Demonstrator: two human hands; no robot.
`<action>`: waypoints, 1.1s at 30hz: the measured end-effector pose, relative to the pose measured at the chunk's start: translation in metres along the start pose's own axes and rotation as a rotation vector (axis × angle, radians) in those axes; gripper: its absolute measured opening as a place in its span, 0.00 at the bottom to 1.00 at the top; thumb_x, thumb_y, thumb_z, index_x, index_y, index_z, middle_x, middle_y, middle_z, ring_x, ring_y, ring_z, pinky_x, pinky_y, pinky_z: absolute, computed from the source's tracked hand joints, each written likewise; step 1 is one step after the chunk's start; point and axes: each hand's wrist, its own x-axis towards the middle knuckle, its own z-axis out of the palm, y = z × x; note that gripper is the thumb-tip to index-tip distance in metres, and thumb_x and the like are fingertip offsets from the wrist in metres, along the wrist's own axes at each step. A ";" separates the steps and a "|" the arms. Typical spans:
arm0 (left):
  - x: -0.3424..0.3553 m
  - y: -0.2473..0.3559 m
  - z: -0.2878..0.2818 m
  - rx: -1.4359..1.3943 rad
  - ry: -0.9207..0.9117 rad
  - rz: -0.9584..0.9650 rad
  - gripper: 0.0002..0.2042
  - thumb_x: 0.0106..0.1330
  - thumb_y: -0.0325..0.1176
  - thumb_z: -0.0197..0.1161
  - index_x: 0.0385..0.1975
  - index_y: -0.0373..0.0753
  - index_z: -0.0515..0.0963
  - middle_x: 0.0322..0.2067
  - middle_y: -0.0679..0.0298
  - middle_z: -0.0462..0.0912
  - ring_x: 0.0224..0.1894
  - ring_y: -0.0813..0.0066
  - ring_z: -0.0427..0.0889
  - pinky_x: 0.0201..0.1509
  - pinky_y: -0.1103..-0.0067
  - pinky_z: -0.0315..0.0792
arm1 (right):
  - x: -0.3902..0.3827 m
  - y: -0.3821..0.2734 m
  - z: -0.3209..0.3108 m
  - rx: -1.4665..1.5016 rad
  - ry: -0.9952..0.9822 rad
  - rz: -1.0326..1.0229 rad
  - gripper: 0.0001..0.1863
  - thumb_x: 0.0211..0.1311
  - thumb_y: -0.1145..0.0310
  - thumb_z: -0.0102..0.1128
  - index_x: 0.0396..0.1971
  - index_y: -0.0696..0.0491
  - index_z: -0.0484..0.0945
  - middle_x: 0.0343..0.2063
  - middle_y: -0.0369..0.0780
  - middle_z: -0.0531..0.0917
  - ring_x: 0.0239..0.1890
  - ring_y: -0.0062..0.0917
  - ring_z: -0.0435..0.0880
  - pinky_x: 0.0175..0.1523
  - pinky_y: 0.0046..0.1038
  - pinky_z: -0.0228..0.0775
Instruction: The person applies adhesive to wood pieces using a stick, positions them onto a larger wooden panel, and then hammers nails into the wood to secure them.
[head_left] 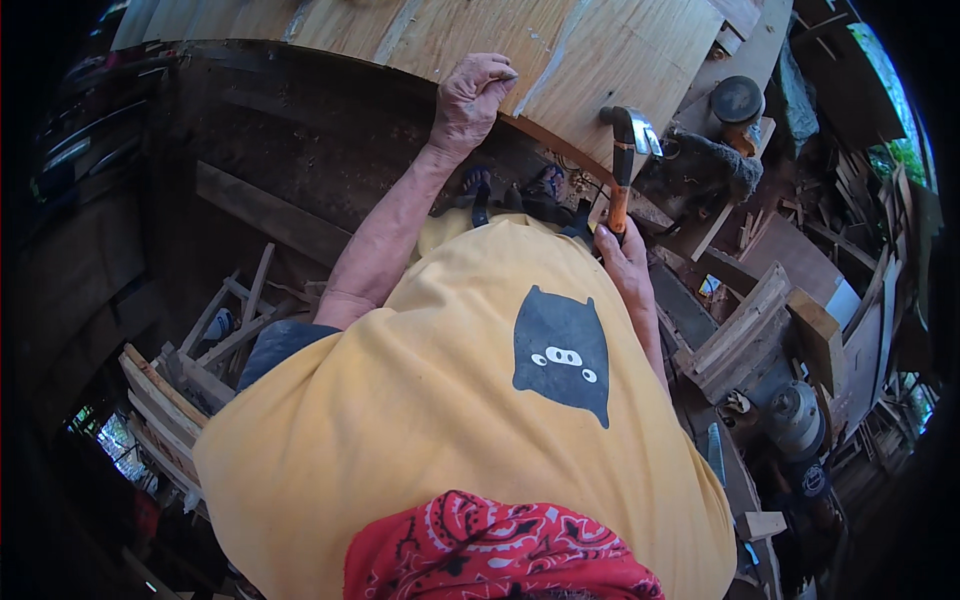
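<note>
My right hand (pixel 626 256) grips the lower handle of a claw hammer (pixel 619 207). The hammer stands upright, its metal head overlapping the near right corner of a pale wooden panel (pixel 620 60). Over the panel's near edge is my left hand (pixel 470 100), its fingers curled and pinched together. Whatever sits between those fingertips, if anything, is too small to make out. Pale stripes run across the panel's surface near that hand.
To the right are a dark round-topped object (pixel 737 101), stacked curved wooden pieces (pixel 745 320) and a grey motor-like machine (pixel 797 415). Wooden frames (pixel 235 310) lie at the left. A long board (pixel 270 212) rests below the panel, and my sandalled feet (pixel 478 180) show beneath its edge.
</note>
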 end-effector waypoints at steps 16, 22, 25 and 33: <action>0.001 -0.010 0.019 -0.029 -0.164 -0.011 0.12 0.62 0.20 0.71 0.45 0.39 0.87 0.33 0.63 0.89 0.38 0.70 0.87 0.46 0.76 0.80 | -0.019 -0.018 0.067 -0.060 0.236 -0.057 0.12 0.81 0.59 0.56 0.44 0.53 0.73 0.28 0.32 0.77 0.22 0.12 0.74 0.29 0.20 0.69; 0.001 -0.008 0.019 0.111 -0.139 0.154 0.18 0.59 0.24 0.72 0.50 0.46 0.86 0.32 0.67 0.89 0.37 0.66 0.86 0.47 0.71 0.80 | -0.025 -0.029 0.073 -0.057 0.220 -0.066 0.12 0.79 0.61 0.59 0.44 0.54 0.72 0.28 0.32 0.75 0.24 0.13 0.73 0.30 0.22 0.70; 0.001 -0.007 0.020 0.143 -0.132 0.186 0.18 0.58 0.24 0.72 0.50 0.47 0.86 0.33 0.68 0.89 0.37 0.67 0.85 0.48 0.70 0.80 | -0.027 -0.038 0.072 -0.126 0.203 -0.124 0.12 0.80 0.62 0.58 0.46 0.55 0.72 0.28 0.33 0.76 0.25 0.16 0.74 0.32 0.25 0.72; 0.005 -0.004 0.022 0.122 -0.122 0.265 0.18 0.61 0.22 0.64 0.52 0.41 0.85 0.28 0.63 0.85 0.33 0.67 0.84 0.39 0.71 0.77 | -0.023 -0.068 0.071 -0.306 0.165 -0.156 0.15 0.81 0.59 0.54 0.51 0.56 0.72 0.28 0.44 0.82 0.30 0.33 0.83 0.38 0.37 0.75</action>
